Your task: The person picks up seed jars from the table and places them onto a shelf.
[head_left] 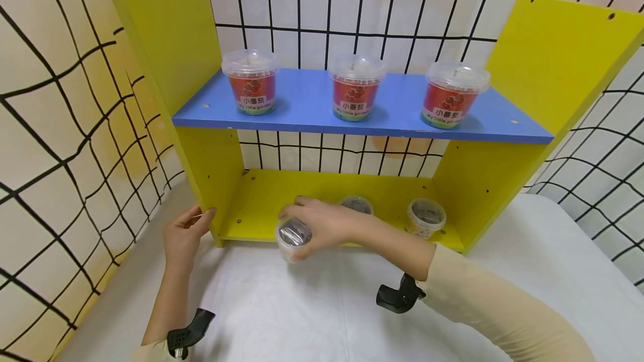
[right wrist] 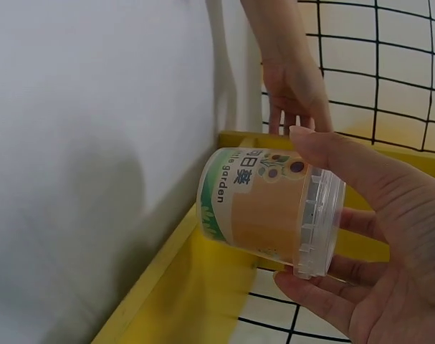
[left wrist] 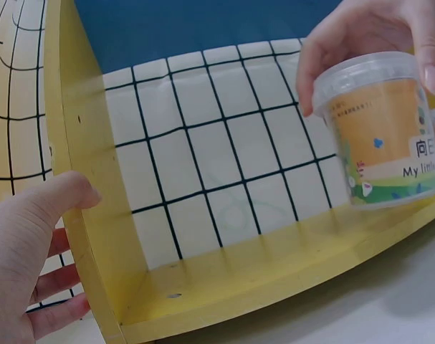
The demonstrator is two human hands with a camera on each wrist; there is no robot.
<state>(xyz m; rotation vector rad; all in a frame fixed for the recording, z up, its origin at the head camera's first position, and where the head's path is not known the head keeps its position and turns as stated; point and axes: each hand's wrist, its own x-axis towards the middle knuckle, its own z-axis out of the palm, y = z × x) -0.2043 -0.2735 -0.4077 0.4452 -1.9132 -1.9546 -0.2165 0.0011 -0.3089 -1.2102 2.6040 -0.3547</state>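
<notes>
My right hand holds a lidded plastic cup by its rim, at the front edge of the yellow lower shelf board. In the right wrist view the cup has an orange label with sunflowers and "little garden" text; thumb and fingers span its clear lid. My left hand pinches the front edge of the shelf unit's yellow left side panel. In the left wrist view its thumb lies on the inner face, the other fingers outside.
Two lidded cups stand on the lower board: one at the right, another partly behind my right forearm. Three red-labelled cups stand along the blue upper board. The yellow right panel bounds the unit; a white cloth lies in front.
</notes>
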